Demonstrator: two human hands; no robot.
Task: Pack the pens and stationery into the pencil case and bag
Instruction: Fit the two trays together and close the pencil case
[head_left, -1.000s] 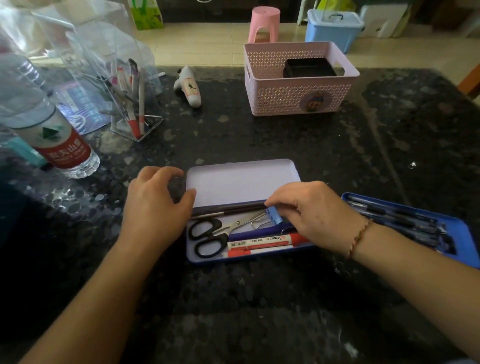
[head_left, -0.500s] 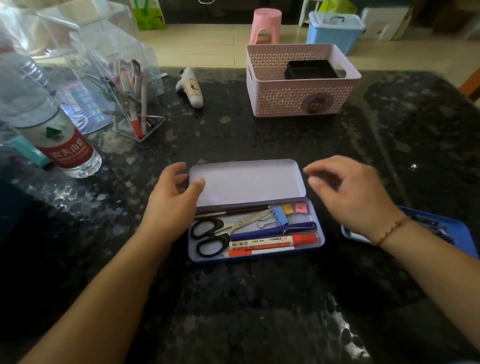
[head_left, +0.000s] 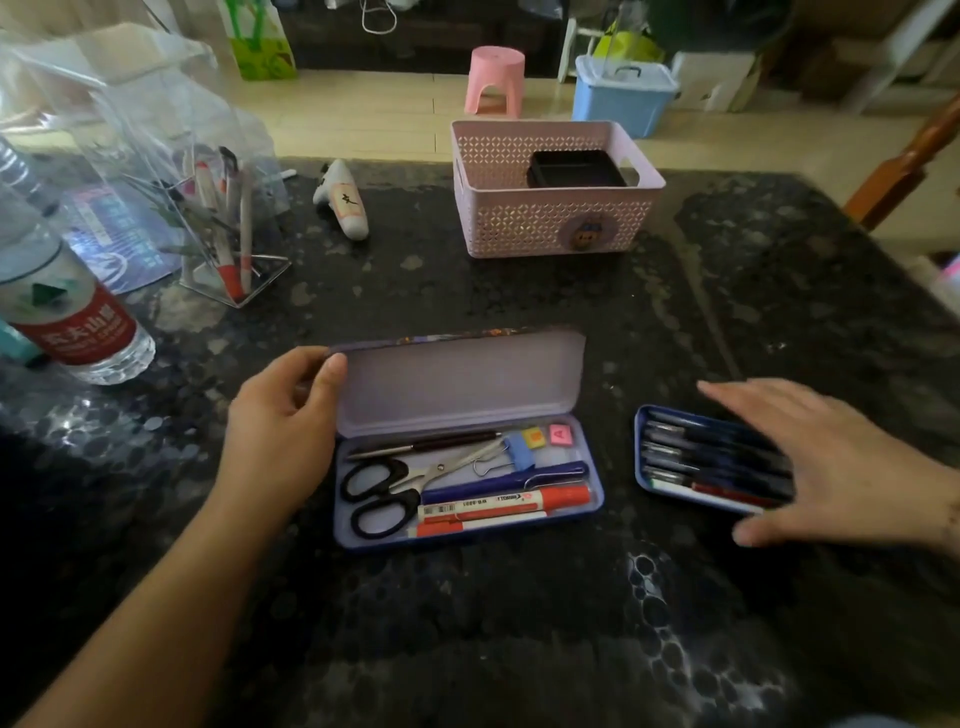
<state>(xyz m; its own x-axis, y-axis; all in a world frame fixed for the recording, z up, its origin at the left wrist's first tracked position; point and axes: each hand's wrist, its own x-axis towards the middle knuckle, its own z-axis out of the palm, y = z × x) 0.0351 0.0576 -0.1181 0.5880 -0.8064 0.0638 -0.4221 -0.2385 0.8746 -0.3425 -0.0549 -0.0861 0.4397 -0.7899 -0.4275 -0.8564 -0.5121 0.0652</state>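
Observation:
A purple pencil case (head_left: 596, 512) lies open in front of me, its lid (head_left: 457, 382) tilted up. Inside are black-handled scissors (head_left: 382, 491), a red marker (head_left: 506, 503), a blue pen (head_left: 504, 480), a dark pen, a blue binder clip (head_left: 517, 451) and small erasers (head_left: 560, 434). My left hand (head_left: 283, 423) grips the lid's left end, thumb on the inner face. A blue tray (head_left: 641, 457) of several pens sits to the right. My right hand (head_left: 826, 457) hovers over it, blurred, fingers spread and straight, holding nothing.
A pink perforated basket (head_left: 550, 228) with a black box inside stands at the back. A clear pen holder (head_left: 228, 244) with pens, a clear plastic bag (head_left: 104, 104) and a water bottle (head_left: 57, 291) are at the left. A white pen-like object (head_left: 345, 205) lies near them.
My right hand left the case and moved right over the blue tray. My left hand shifted up to the lid's left end and the lid now stands more upright.

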